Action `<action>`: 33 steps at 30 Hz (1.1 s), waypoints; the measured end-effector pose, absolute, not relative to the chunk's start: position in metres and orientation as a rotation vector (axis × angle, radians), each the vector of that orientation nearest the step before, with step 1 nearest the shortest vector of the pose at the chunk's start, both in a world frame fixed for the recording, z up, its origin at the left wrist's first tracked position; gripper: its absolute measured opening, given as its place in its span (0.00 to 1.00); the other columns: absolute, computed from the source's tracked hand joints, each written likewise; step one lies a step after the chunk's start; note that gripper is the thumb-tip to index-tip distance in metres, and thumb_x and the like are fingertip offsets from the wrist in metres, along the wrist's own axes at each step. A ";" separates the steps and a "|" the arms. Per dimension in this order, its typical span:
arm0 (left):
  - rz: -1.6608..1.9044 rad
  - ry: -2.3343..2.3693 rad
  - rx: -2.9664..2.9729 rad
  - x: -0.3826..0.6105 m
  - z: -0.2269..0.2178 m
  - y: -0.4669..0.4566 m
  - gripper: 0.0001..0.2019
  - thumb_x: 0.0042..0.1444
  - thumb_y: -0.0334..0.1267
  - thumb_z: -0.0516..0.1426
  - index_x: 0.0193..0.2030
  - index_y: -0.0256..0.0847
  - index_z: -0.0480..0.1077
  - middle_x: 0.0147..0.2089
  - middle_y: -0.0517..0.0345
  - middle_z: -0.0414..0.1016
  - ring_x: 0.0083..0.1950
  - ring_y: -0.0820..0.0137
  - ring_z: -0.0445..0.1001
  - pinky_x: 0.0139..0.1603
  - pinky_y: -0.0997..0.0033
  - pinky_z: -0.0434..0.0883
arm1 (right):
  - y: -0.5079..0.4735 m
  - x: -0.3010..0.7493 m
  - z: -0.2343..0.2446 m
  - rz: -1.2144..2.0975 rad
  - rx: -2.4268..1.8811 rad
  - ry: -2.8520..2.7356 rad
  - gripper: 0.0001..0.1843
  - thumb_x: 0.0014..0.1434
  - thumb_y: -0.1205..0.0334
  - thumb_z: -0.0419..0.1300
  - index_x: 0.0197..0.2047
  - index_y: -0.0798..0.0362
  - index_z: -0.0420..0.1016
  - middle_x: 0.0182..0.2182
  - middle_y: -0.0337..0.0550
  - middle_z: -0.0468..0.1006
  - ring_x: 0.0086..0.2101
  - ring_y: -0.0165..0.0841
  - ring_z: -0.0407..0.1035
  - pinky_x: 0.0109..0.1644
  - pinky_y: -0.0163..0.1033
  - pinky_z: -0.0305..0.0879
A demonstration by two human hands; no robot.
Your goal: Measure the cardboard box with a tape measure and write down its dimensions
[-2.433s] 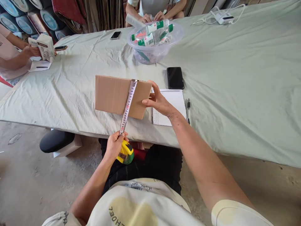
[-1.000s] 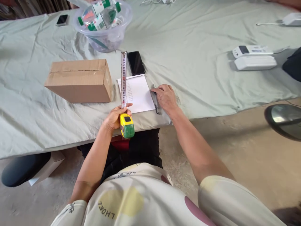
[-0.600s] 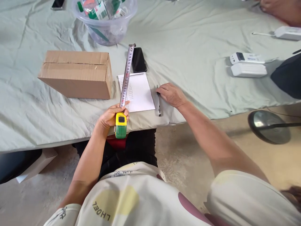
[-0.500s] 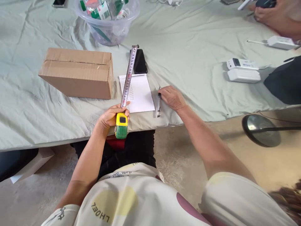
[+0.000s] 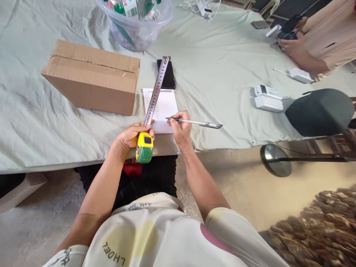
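Observation:
My left hand point(image 5: 132, 135) is closed on a yellow and green tape measure point(image 5: 145, 150) at the table's front edge. Its metal blade is drawn out and slants up over the notepad and part of a black phone point(image 5: 168, 76). My right hand point(image 5: 181, 128) pinches a pen point(image 5: 198, 123), tip pointing left above the white notepad point(image 5: 167, 102). Columns of small handwritten figures run down the pad's left side, partly covered by the blade. To the left of the pad sits a closed cardboard box point(image 5: 94, 79).
Behind the box stands a clear plastic tub point(image 5: 133, 31) with bottles in it. White devices point(image 5: 268, 104) and a black chair back point(image 5: 319, 111) are at the right. Another person's hands point(image 5: 292, 42) hold a dark object. A cloth point(image 5: 222, 74) covers the table.
My right hand has lifted the pen from the cloth and brought it left over the notepad. My left hand keeps the tape measure in nearly the same place. The view has shifted right.

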State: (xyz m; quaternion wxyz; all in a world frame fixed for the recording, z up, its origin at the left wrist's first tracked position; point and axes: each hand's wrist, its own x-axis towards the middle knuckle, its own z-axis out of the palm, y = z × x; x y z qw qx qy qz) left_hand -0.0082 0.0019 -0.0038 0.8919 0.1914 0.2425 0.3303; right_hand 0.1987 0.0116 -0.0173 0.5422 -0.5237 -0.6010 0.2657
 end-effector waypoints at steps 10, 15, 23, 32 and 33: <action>0.675 0.510 0.393 -0.008 -0.009 0.005 0.11 0.57 0.30 0.60 0.47 0.32 0.72 0.28 0.54 0.76 0.29 0.64 0.77 0.30 0.65 0.76 | 0.012 0.181 -0.018 0.680 -1.313 -1.559 0.04 0.59 0.59 0.58 0.37 0.49 0.71 0.31 0.38 0.78 0.33 0.34 0.73 0.40 0.41 0.69; 0.690 0.525 0.392 -0.008 -0.006 0.004 0.09 0.56 0.30 0.61 0.44 0.31 0.73 0.28 0.53 0.75 0.29 0.65 0.76 0.30 0.67 0.76 | 0.013 0.179 -0.025 0.662 -1.368 -1.538 0.05 0.58 0.57 0.59 0.36 0.49 0.72 0.31 0.38 0.79 0.32 0.34 0.73 0.39 0.41 0.69; 0.694 0.522 0.385 -0.008 -0.005 0.001 0.11 0.57 0.28 0.59 0.47 0.30 0.72 0.28 0.53 0.75 0.29 0.64 0.76 0.30 0.66 0.76 | 0.013 0.179 -0.022 0.685 -1.421 -1.588 0.06 0.58 0.56 0.59 0.35 0.49 0.72 0.30 0.37 0.78 0.30 0.34 0.71 0.38 0.41 0.67; 0.699 0.509 0.396 -0.007 -0.005 0.001 0.08 0.56 0.29 0.59 0.43 0.30 0.73 0.27 0.53 0.75 0.29 0.64 0.76 0.31 0.65 0.77 | 0.012 0.178 -0.021 0.686 -1.446 -1.593 0.07 0.57 0.55 0.59 0.35 0.49 0.72 0.30 0.38 0.79 0.31 0.35 0.72 0.38 0.41 0.66; 0.701 0.508 0.395 -0.007 -0.005 0.001 0.08 0.56 0.29 0.59 0.43 0.30 0.73 0.27 0.53 0.75 0.29 0.64 0.76 0.31 0.65 0.77 | 0.012 0.178 -0.021 0.683 -1.447 -1.596 0.07 0.57 0.55 0.59 0.35 0.49 0.72 0.30 0.38 0.79 0.31 0.35 0.72 0.38 0.41 0.66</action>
